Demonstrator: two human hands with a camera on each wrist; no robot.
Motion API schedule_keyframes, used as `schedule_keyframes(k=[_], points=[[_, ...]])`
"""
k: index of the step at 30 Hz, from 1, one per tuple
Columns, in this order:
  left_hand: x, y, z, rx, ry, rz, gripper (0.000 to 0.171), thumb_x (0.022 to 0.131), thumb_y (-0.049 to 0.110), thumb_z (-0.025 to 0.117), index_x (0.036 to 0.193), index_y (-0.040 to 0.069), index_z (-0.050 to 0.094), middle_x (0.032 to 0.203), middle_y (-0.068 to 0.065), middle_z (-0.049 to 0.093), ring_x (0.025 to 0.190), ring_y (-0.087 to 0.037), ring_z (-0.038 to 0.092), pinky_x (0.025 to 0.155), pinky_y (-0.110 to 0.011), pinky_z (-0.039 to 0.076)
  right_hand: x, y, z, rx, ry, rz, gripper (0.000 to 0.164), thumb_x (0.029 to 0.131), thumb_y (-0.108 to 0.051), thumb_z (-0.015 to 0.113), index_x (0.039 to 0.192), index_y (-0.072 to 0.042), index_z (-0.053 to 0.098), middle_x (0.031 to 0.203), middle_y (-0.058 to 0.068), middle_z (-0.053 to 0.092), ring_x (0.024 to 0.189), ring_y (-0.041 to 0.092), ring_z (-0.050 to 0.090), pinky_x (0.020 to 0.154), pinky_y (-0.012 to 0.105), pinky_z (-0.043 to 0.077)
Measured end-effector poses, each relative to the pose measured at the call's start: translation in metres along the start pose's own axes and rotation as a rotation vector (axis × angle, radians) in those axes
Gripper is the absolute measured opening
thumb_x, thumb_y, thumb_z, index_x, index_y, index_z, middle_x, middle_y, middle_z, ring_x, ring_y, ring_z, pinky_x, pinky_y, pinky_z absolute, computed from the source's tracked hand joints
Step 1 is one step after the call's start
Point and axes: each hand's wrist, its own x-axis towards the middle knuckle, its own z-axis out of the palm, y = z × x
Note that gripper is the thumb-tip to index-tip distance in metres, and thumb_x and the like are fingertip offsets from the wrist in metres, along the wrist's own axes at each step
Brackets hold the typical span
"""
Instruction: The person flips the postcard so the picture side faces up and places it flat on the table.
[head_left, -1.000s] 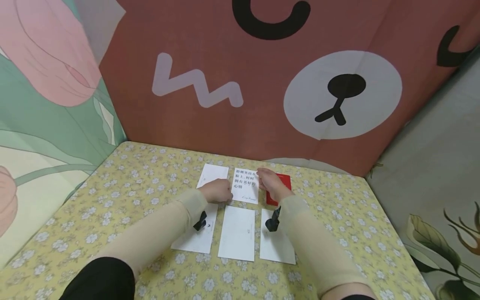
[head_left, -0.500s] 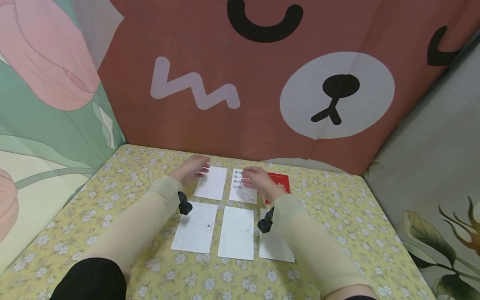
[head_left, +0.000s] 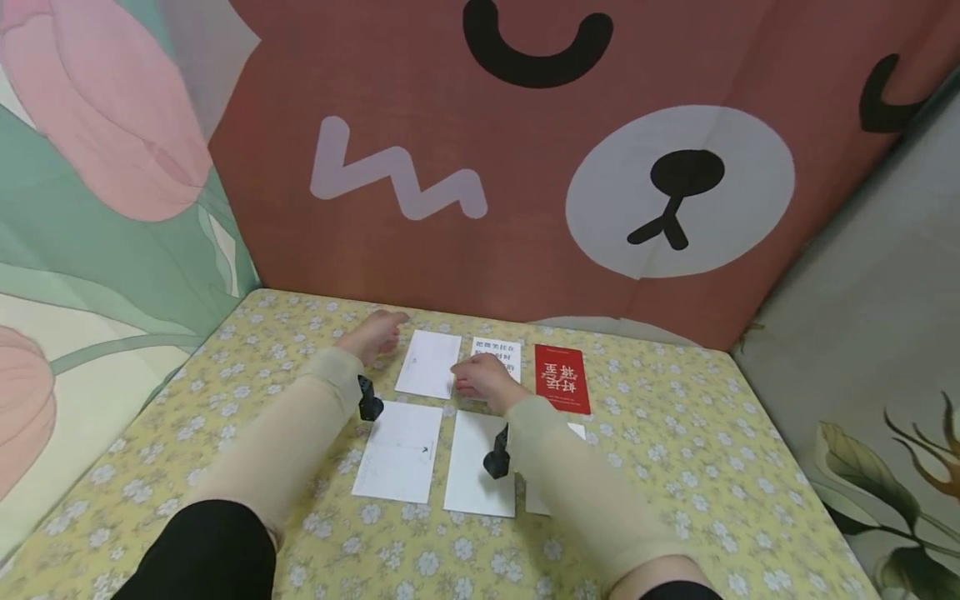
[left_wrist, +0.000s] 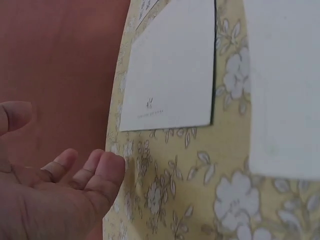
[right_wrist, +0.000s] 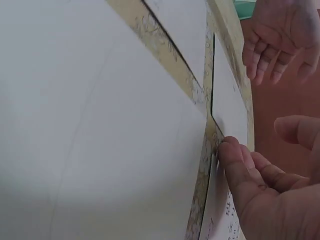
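A white card (head_left: 429, 364) lies at the left of the far row, with a tiny printed mark on it. Beyond its left edge hovers my left hand (head_left: 372, 335), fingers loosely bent and nothing in them; the left wrist view shows this hand (left_wrist: 65, 192) with thumb apart from the fingers. Over a card with Chinese characters (head_left: 504, 345) my right hand (head_left: 486, 382) reaches, hiding part of it. In the right wrist view the right hand's fingertips (right_wrist: 230, 147) are right at the gap between these two cards, thumb held away.
A red card (head_left: 564, 392) with white characters lies right of the printed card. Three white cards form the near row: left (head_left: 397, 458), middle (head_left: 467, 475) and right (head_left: 537, 500), partly under my right sleeve. A floral cloth (head_left: 660, 467) covers the table; a bear-print backdrop (head_left: 525, 267) stands behind.
My left hand has moved from between the white and printed cards to the white card's far left. The right hand has shifted left across the printed card, uncovering the red card.
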Motion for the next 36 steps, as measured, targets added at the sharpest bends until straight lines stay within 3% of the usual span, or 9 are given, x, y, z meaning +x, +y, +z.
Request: schedule_keyframes(k=[2,6,9,11,16,21,25,29,36], points=[[0.004,0.0,0.003,0.011,0.0,0.001,0.057,0.11,0.026,0.044,0.158,0.001,0.025,0.103,-0.011,0.05,0.078,-0.015,0.042,0.084,-0.031,0.045,0.004,-0.002,0.004,-0.026,0.02,0.017,0.029,0.101,-0.011,0.065,0.123,0.008,0.063,0.111,0.015,0.066,0.094,0.021,0.064,0.089,0.034,0.057],[0.011,0.002,0.011,0.002,-0.003,0.017,0.038,0.109,0.023,0.046,0.137,-0.002,0.043,0.061,0.006,0.024,0.052,-0.009,0.02,0.06,-0.025,0.034,0.012,-0.006,0.01,-0.123,0.098,0.07,0.028,0.098,-0.012,0.069,0.119,0.006,0.065,0.096,0.009,0.064,0.08,0.017,0.062,0.076,0.029,0.057],[0.013,-0.001,0.016,-0.014,-0.001,-0.009,0.045,0.108,0.023,0.047,0.145,-0.001,0.039,0.071,0.004,0.031,0.058,-0.011,0.024,0.061,-0.024,0.034,0.016,-0.009,0.015,-0.209,0.121,0.099,0.031,0.096,-0.013,0.071,0.121,0.005,0.064,0.091,0.01,0.061,0.071,0.018,0.059,0.068,0.029,0.055],[0.013,-0.001,0.019,-0.027,0.006,-0.033,0.058,0.107,0.023,0.048,0.157,0.002,0.029,0.1,-0.005,0.05,0.077,-0.014,0.044,0.071,-0.026,0.039,0.018,-0.012,0.017,-0.257,0.114,0.097,0.035,0.095,-0.013,0.072,0.123,0.006,0.063,0.09,0.012,0.061,0.066,0.019,0.058,0.065,0.03,0.054],[0.015,0.002,0.021,-0.036,0.025,-0.079,0.077,0.105,0.025,0.049,0.166,0.006,0.004,0.166,-0.015,0.016,0.128,-0.027,0.034,0.085,-0.029,0.039,0.019,-0.022,0.024,-0.455,0.112,0.061,0.037,0.09,-0.019,0.079,0.116,0.005,0.066,0.082,0.01,0.062,0.057,0.017,0.056,0.056,0.028,0.051],[0.018,0.007,0.02,-0.093,0.042,-0.136,0.073,0.105,0.024,0.051,0.165,0.008,0.013,0.16,-0.019,0.024,0.115,-0.026,0.041,0.089,-0.032,0.044,0.016,-0.028,0.034,-0.674,0.125,0.035,0.036,0.082,-0.024,0.087,0.103,0.002,0.073,0.076,0.012,0.068,0.056,0.02,0.056,0.057,0.033,0.049],[0.02,0.011,0.023,-0.132,0.05,-0.168,0.07,0.104,0.025,0.053,0.164,0.01,0.018,0.147,-0.019,0.032,0.104,-0.024,0.043,0.095,-0.036,0.046,0.018,-0.028,0.038,-0.777,0.183,0.034,0.044,0.078,-0.023,0.09,0.109,0.004,0.073,0.095,0.016,0.072,0.078,0.026,0.063,0.077,0.038,0.056],[0.022,0.01,0.021,-0.113,0.066,-0.174,0.071,0.105,0.027,0.053,0.164,0.011,0.017,0.142,-0.017,0.035,0.101,-0.024,0.044,0.088,-0.034,0.047,0.022,-0.025,0.042,-0.774,0.221,0.03,0.054,0.076,-0.019,0.091,0.118,0.007,0.069,0.112,0.018,0.07,0.096,0.031,0.064,0.09,0.041,0.056],[0.029,-0.003,0.016,0.022,0.008,-0.117,0.061,0.108,0.017,0.045,0.163,0.004,0.023,0.161,-0.02,0.029,0.125,-0.032,0.044,0.097,-0.041,0.044,0.021,-0.02,0.049,-0.733,0.217,0.013,0.054,0.075,-0.012,0.088,0.12,0.008,0.066,0.109,0.018,0.07,0.088,0.027,0.06,0.083,0.038,0.056]])
